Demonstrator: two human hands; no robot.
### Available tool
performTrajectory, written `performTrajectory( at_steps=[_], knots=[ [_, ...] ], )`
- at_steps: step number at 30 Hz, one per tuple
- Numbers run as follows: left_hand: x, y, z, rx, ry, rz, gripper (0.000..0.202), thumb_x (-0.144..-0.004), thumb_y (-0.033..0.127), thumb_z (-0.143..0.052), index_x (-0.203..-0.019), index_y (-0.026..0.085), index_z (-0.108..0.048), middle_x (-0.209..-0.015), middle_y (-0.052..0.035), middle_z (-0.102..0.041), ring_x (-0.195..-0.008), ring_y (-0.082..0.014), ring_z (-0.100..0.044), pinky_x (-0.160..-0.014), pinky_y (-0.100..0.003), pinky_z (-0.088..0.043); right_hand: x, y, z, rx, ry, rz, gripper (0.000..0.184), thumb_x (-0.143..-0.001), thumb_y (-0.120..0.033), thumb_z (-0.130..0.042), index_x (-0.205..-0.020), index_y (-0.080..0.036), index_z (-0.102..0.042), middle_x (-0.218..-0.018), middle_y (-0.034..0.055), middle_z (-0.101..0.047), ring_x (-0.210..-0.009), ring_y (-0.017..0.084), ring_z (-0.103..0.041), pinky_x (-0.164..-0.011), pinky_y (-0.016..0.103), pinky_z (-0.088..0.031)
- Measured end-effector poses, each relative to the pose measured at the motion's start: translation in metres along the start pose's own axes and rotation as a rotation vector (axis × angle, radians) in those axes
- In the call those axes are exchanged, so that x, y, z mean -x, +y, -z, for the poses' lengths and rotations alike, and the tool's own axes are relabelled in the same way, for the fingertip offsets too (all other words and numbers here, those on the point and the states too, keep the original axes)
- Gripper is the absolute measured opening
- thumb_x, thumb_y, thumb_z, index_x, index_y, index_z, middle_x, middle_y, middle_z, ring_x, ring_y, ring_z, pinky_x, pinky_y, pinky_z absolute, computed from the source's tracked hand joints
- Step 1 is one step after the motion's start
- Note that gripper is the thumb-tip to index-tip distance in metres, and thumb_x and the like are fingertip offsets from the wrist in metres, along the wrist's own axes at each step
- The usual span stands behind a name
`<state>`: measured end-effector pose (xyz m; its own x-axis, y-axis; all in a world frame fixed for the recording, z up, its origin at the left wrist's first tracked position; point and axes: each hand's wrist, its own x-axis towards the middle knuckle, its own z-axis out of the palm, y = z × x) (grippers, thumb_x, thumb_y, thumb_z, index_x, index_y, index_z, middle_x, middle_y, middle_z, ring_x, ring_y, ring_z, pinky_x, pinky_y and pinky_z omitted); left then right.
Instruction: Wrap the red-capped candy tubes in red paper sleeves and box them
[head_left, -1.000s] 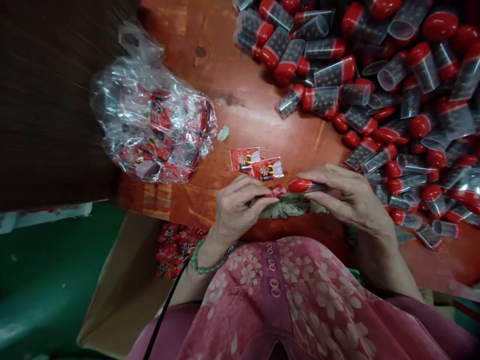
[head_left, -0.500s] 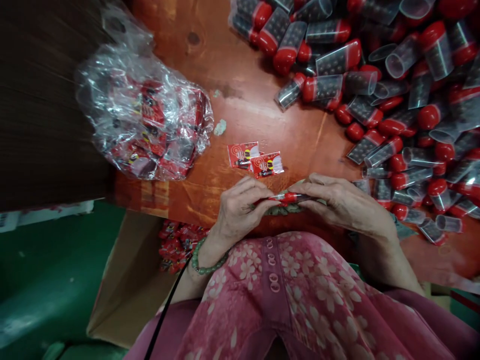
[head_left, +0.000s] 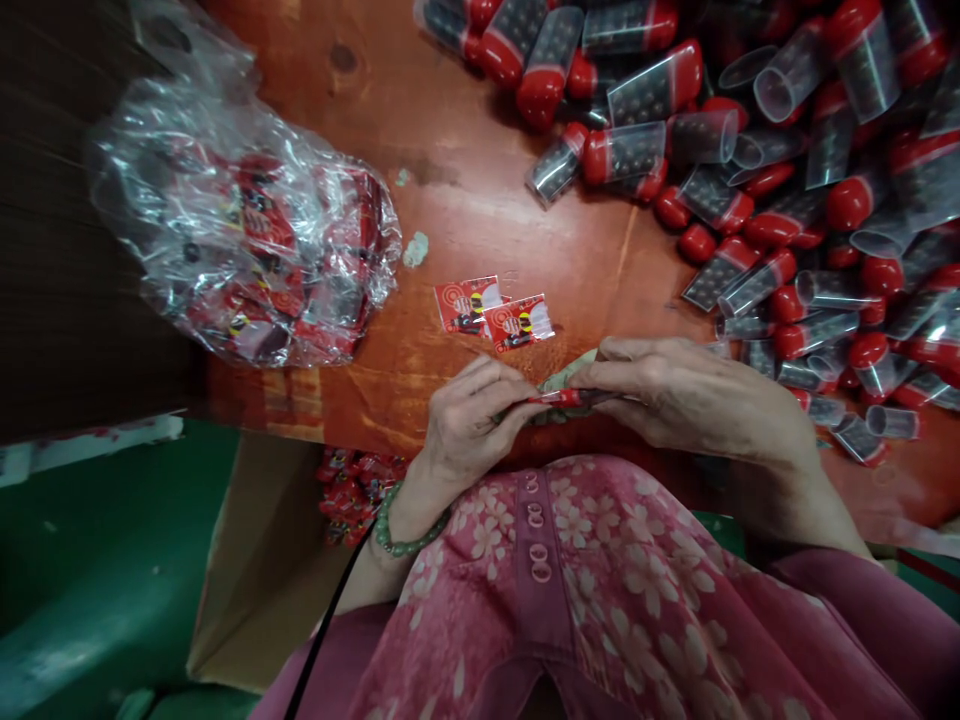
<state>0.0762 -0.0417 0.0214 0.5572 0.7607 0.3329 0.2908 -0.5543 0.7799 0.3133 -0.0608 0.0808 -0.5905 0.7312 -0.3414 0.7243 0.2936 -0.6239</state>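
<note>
Head view: both hands meet at the near edge of the desk (head_left: 465, 200), just above the lap. The left hand (head_left: 469, 425) has a narrow grip, thumb and fingertips pinched on the end of a small red label (head_left: 559, 397). The right hand (head_left: 690, 400) is closed over a capsule (head_left: 600, 398); most of it is hidden under the fingers, so only a sliver shows. Label and capsule touch between the two hands, over a crumpled greenish cloth (head_left: 562, 378) at the desk's edge.

Judging from how they meet, the step in hand looks like feeding the label into the capsule's clear half. The next move likely calls for a steady push from the left fingertips while the right keeps the capsule from turning.

Just beyond the hands lie two more labels (head_left: 495, 310), overlapping. Farther left sits a clear bag (head_left: 240, 240) full of the same red labels. To the right, a heap of capsules (head_left: 787, 180), red caps and clear bodies, spreads across the desk. Below the desk on the left, a cardboard box (head_left: 255, 590) holds red finished pieces.
</note>
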Motion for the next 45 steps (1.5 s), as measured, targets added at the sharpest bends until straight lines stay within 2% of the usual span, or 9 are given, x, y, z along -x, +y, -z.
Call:
performTrajectory(
  at_steps=[5,9,18,23,31,35,38,41,45],
  knots=[
    [0.002,0.001,0.000,-0.050,-0.080,0.001,0.006,-0.087,0.021,-0.069,-0.082,0.017,-0.069,-0.071,-0.0011,-0.067,-0.065,-0.0111,-0.058,-0.062,-0.024,-0.048,-0.009,-0.004,0.002,0.057,-0.008,0.025,0.030,-0.093,-0.016,-0.057,-0.121,-0.024,-0.065,-0.101,0.0045,-0.070,-0.077,0.016,-0.066,-0.066,0.026,-0.043],
    [0.005,-0.001,0.000,-0.001,-0.116,0.067,0.010,-0.085,0.025,-0.072,-0.080,0.016,-0.070,-0.069,-0.0016,-0.066,-0.063,-0.0112,-0.059,-0.060,-0.023,-0.047,-0.014,0.000,0.003,0.011,0.008,0.029,0.024,-0.093,-0.017,-0.056,-0.114,-0.020,-0.067,-0.099,0.0054,-0.070,-0.079,0.016,-0.065,-0.069,0.027,-0.043],
    [0.002,-0.004,0.002,0.259,-0.311,0.366,0.015,-0.083,0.030,-0.073,-0.088,0.016,-0.076,-0.077,-0.0034,-0.074,-0.066,-0.0119,-0.066,-0.063,-0.022,-0.049,-0.025,0.009,0.000,-0.221,-0.097,0.079,0.023,-0.093,-0.019,-0.057,-0.112,-0.019,-0.069,-0.098,0.0055,-0.072,-0.083,0.017,-0.066,-0.073,0.028,-0.045],
    [-0.006,0.000,0.005,0.361,-0.343,0.533,0.016,-0.081,0.029,-0.070,-0.082,0.014,-0.075,-0.071,-0.0027,-0.072,-0.061,-0.0117,-0.061,-0.059,-0.022,-0.046,-0.029,0.011,-0.002,-0.371,-0.041,0.154,0.021,-0.093,-0.019,-0.057,-0.111,-0.017,-0.069,-0.099,0.0060,-0.073,-0.085,0.016,-0.066,-0.076,0.027,-0.048],
    [-0.020,0.002,0.015,0.561,-0.415,0.629,0.028,-0.081,0.039,-0.070,-0.070,0.014,-0.074,-0.054,0.0008,-0.061,-0.046,-0.0089,-0.049,-0.045,-0.021,-0.034,-0.027,0.013,-0.006,-0.526,0.065,0.177,0.020,-0.094,-0.023,-0.058,-0.112,-0.017,-0.066,-0.102,0.0054,-0.071,-0.088,0.015,-0.065,-0.082,0.029,-0.049],
    [-0.011,-0.009,0.015,0.739,-0.122,0.722,0.047,-0.071,0.051,-0.080,-0.102,0.017,-0.076,-0.092,-0.0083,-0.077,-0.077,-0.0184,-0.070,-0.067,-0.026,-0.054,-0.027,0.015,-0.015,-0.807,0.101,0.051,0.025,-0.090,-0.030,-0.063,-0.112,-0.018,-0.065,-0.100,0.0031,-0.070,-0.087,0.015,-0.064,-0.078,0.027,-0.050],
    [-0.001,-0.013,0.007,0.993,0.084,0.700,0.072,-0.060,0.064,-0.082,-0.115,0.020,-0.070,-0.115,-0.0147,-0.073,-0.101,-0.0257,-0.071,-0.084,-0.035,-0.058,-0.029,0.014,-0.029,-1.115,0.204,-0.104,0.029,-0.087,-0.035,-0.067,-0.110,-0.019,-0.064,-0.092,0.0005,-0.067,-0.074,0.012,-0.060,-0.065,0.023,-0.048],
    [0.004,-0.006,-0.007,1.078,0.124,0.716,0.063,-0.056,0.057,-0.088,-0.107,0.023,-0.072,-0.103,-0.0096,-0.075,-0.093,-0.0222,-0.072,-0.080,-0.034,-0.059,-0.036,0.010,-0.043,-1.257,0.265,-0.162,0.033,-0.084,-0.039,-0.070,-0.110,-0.020,-0.063,-0.081,-0.0030,-0.061,-0.059,0.007,-0.050,-0.055,0.019,-0.041],
    [0.001,0.006,-0.025,1.110,0.267,0.862,0.036,-0.066,0.048,-0.085,-0.085,0.020,-0.073,-0.079,-0.0017,-0.074,-0.076,-0.0144,-0.070,-0.078,-0.030,-0.057,-0.051,-0.002,-0.058,-1.227,0.345,-0.165,0.037,-0.085,-0.042,-0.068,-0.113,-0.020,-0.059,-0.090,-0.0009,-0.062,-0.066,0.009,-0.053,-0.059,0.021,-0.044]
  ],
)
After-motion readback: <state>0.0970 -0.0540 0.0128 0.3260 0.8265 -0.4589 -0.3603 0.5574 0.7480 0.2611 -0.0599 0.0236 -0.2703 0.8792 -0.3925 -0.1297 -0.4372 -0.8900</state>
